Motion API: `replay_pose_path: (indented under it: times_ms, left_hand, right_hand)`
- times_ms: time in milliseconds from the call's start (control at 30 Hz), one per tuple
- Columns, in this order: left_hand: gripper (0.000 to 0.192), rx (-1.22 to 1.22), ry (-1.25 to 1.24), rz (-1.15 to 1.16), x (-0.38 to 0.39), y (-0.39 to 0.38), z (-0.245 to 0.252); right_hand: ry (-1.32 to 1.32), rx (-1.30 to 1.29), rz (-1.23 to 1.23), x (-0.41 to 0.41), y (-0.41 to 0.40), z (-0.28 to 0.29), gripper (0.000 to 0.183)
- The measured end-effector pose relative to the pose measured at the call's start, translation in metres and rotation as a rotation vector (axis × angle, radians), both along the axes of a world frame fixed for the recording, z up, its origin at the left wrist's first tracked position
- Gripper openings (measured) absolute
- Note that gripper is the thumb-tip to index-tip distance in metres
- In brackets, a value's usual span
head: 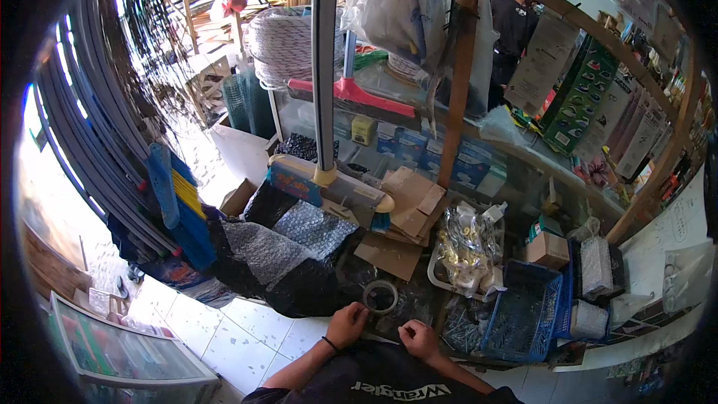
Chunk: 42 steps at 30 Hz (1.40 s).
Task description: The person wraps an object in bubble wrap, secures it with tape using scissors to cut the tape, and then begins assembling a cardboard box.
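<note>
Just short of a roll of tape (395, 296) is my left hand (346, 324), its fingers curled and the fingertips near the roll's rim. Whether they touch the roll or pinch something thin, I cannot tell. The roll lies on a dark, plastic-covered surface (412, 308). To the right, my right hand (419, 338) is loosely curled, thumb near the forefinger; its palm is hidden. Black plastic with bubble wrap (263, 247) spreads left of the roll. Flattened cardboard (392, 255) lies behind it.
A white tray (436, 266) of bagged brass-coloured fittings stands behind my right hand. Loose nails or screws (463, 328) lie beside a blue plastic basket (521, 314). An upright broom (325, 179) and a brown post (457, 95) rise before a glass display case (359, 106).
</note>
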<state>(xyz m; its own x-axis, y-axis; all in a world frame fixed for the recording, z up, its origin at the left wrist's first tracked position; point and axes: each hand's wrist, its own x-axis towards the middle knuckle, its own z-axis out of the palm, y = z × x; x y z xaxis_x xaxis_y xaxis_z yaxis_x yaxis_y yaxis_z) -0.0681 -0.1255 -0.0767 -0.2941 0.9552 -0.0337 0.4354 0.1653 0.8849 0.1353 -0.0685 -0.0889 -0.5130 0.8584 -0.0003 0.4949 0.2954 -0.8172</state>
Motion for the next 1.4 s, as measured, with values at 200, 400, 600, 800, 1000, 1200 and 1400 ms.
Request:
replay_pose_path:
  times_ms: [200, 400, 600, 800, 1000, 1200, 1400]
  left_hand:
    - [0.016, -0.009, 0.018, 0.013, -0.001, -0.002, -0.01]
    - [0.016, 0.019, 0.019, -0.008, 0.0, -0.003, -0.009]
    - [0.016, 0.021, -0.003, -0.014, 0.0, -0.003, -0.008]
    - [0.016, 0.017, 0.012, -0.031, -0.001, -0.005, -0.009]
    - [0.015, 0.058, 0.01, -0.034, -0.002, -0.006, -0.01]
    - [0.014, 0.049, -0.018, -0.03, -0.002, -0.004, -0.014]
    - [0.013, 0.13, -0.072, -0.003, -0.001, -0.003, -0.017]
  right_hand:
    - [0.049, 0.018, 0.011, -0.006, -0.002, 0.003, 0.021]
    - [0.037, 0.0, 0.018, -0.007, -0.002, -0.001, 0.026]
    - [-0.007, -0.018, 0.043, -0.007, -0.005, 0.0, 0.023]
    - [-0.002, 0.004, 0.04, -0.011, -0.005, 0.003, 0.017]
    - [0.005, 0.025, 0.051, -0.019, -0.004, 0.002, 0.013]
    - [-0.038, 0.046, 0.11, -0.032, 0.0, 0.003, 0.017]
    - [-0.062, 0.138, 0.165, -0.04, 0.005, -0.002, 0.027]
